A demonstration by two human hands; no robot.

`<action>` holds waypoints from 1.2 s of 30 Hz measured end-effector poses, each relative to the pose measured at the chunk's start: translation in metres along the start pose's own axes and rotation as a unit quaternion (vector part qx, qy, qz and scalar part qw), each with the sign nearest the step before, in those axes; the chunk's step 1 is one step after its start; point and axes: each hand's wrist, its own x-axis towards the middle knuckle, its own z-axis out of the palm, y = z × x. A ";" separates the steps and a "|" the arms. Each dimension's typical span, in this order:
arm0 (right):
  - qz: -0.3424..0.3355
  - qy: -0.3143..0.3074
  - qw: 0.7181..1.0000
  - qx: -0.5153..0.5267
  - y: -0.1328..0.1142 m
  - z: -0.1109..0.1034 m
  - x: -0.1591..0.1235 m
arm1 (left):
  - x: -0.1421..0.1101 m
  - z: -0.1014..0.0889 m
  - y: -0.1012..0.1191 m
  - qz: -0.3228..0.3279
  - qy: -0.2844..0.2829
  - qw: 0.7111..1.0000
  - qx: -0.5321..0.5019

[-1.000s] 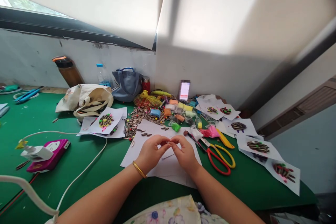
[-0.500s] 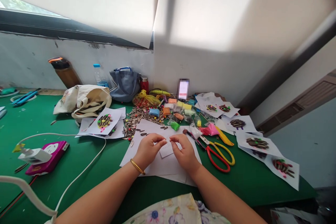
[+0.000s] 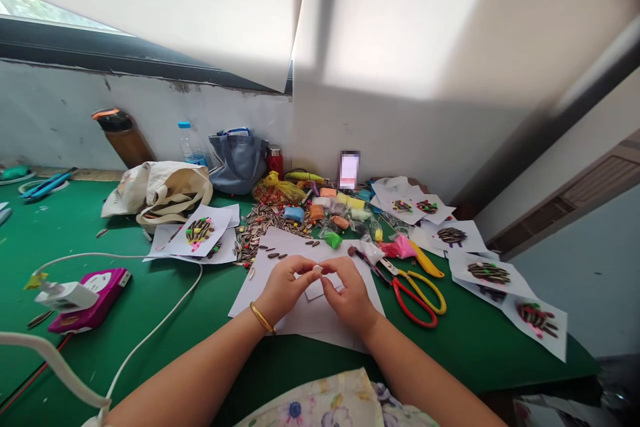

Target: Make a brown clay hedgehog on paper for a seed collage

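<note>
My left hand (image 3: 286, 289), with a gold bangle (image 3: 262, 318) on its wrist, and my right hand (image 3: 350, 297) meet above white paper sheets (image 3: 295, 250). Their fingertips pinch a small white lump (image 3: 317, 269), probably clay. Under my fingers lies a small paper square (image 3: 316, 291). A few sunflower seeds (image 3: 276, 255) rest on the sheet just beyond my left hand. Close to my right hand are red-and-yellow-handled scissors (image 3: 415, 297).
A heap of sunflower seeds (image 3: 265, 221) and packets of coloured clay (image 3: 330, 210) lie behind the paper. Seed-and-clay pictures on paper (image 3: 200, 232) spread left and right. At the left are a magenta power bank (image 3: 90, 299) and a white cable (image 3: 150, 257); cloth bags (image 3: 157, 193) stand behind.
My hands have moved closer together, and the white lump now sits between their fingertips. The view has barely shifted.
</note>
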 end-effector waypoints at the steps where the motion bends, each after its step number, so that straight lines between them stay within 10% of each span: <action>1: 0.000 0.002 1.000 0.000 0.000 0.000 0.000 | 0.000 0.000 0.000 0.007 -0.001 1.000 0.001; 36: 0.020 -0.032 0.999 0.027 0.002 -0.002 0.000 | -0.003 -0.001 0.009 0.108 -0.007 0.994 0.023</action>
